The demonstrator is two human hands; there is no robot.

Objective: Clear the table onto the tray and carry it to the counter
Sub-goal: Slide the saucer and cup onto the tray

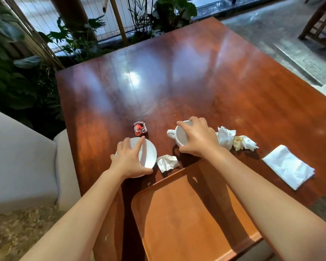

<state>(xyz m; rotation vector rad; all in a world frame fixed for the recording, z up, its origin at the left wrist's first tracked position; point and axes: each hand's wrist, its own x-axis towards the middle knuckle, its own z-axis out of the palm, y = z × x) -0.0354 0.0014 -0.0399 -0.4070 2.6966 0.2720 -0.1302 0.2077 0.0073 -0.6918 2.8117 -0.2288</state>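
A white saucer [149, 153] lies on the wooden table [177, 81], and my left hand [130, 159] grips it from above, fingers spread over its rim. My right hand [198, 140] is closed over the top of a white cup [179, 134] whose handle points left. An orange-brown tray [177, 213] sits at the table's near edge, under my right forearm, with nothing on it. Loose on the table are a crumpled red wrapper [139, 127], a crumpled receipt [167, 162], crumpled tissues [233, 140] and a flat white napkin [288, 166].
A grey upholstered seat [23, 157] stands at the left of the table. Green plants [17, 76] and a wire railing line the far left side. Wooden chair legs [318, 21] stand on the stone floor at the far right.
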